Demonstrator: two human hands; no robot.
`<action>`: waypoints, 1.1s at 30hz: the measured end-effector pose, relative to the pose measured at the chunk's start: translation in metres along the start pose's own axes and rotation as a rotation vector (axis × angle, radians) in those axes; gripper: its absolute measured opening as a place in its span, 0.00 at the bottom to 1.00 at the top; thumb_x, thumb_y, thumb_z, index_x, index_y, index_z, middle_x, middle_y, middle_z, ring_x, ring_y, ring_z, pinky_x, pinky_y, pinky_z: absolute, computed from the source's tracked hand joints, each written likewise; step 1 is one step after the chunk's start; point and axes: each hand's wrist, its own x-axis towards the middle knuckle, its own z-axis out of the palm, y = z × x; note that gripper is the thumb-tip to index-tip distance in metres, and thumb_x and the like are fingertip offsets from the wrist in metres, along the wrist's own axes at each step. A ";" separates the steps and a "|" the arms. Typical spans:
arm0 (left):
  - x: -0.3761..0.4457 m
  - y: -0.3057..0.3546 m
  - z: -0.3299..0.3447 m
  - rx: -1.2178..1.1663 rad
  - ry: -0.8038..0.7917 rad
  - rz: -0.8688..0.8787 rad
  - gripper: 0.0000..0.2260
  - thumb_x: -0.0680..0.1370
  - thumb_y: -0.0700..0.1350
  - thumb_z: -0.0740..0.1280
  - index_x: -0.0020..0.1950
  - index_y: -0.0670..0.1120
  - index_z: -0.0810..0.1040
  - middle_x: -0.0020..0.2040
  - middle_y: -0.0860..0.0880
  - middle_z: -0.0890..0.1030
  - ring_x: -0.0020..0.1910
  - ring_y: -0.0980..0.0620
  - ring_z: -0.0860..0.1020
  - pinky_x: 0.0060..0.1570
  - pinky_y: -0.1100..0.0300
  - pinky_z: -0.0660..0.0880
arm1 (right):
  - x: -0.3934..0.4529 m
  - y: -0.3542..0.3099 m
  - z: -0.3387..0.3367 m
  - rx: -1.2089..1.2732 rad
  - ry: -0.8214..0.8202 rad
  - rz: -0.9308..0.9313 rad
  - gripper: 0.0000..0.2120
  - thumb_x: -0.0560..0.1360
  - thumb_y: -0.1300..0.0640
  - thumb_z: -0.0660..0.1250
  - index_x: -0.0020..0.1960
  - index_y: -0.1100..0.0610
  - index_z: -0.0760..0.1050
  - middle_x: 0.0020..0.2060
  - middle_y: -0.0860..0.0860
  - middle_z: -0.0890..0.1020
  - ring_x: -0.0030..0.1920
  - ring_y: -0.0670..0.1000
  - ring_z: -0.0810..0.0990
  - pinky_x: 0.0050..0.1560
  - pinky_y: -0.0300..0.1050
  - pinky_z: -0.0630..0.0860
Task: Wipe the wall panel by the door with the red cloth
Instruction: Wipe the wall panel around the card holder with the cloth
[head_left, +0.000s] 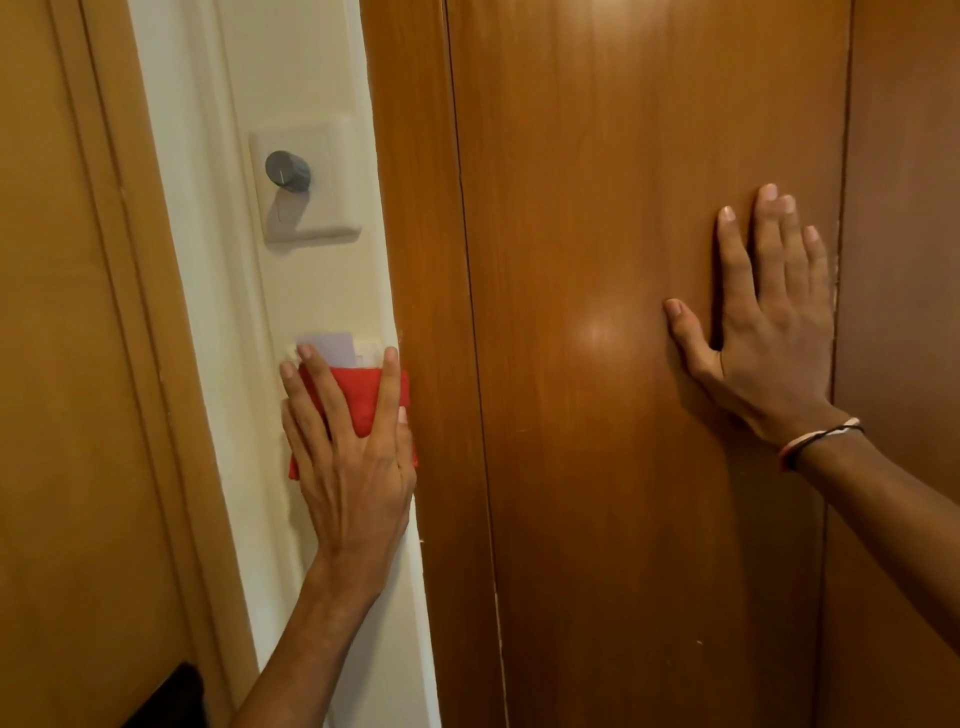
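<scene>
one red cloth (359, 399) under left hand (353, 467), grip flat; right hand (769, 353) flat on one door (597, 415).

We stand indoors at a room's entry, likely a hotel room or a flat.
We see a narrow cream wall (311, 67) between a varnished wood door (597, 234) and a second wood frame (124, 312). On the wall sits a switch plate (317, 221) with a grey knob (287, 170). Below that, a pale card (326, 347) stands in a holder (370, 358), as key cards do by guest-room doors.
</scene>
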 end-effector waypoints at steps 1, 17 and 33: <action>-0.012 0.000 0.002 0.002 -0.019 0.011 0.30 0.83 0.55 0.60 0.83 0.55 0.52 0.83 0.34 0.50 0.81 0.29 0.48 0.76 0.30 0.58 | 0.000 0.000 0.000 0.000 -0.002 -0.001 0.38 0.84 0.36 0.53 0.85 0.58 0.53 0.84 0.63 0.55 0.85 0.61 0.53 0.84 0.61 0.53; -0.011 0.017 -0.007 -0.046 -0.014 -0.114 0.28 0.85 0.52 0.59 0.83 0.54 0.53 0.82 0.33 0.51 0.81 0.30 0.50 0.73 0.30 0.63 | -0.004 0.006 -0.001 0.041 -0.010 -0.034 0.38 0.84 0.35 0.54 0.85 0.58 0.53 0.84 0.63 0.55 0.85 0.62 0.53 0.85 0.59 0.51; 0.015 0.021 -0.011 -0.062 0.024 -0.142 0.28 0.83 0.52 0.61 0.82 0.54 0.55 0.82 0.33 0.55 0.80 0.28 0.53 0.72 0.30 0.62 | -0.008 0.011 -0.006 0.057 -0.054 -0.070 0.39 0.84 0.35 0.52 0.86 0.57 0.51 0.84 0.63 0.53 0.85 0.62 0.51 0.85 0.58 0.50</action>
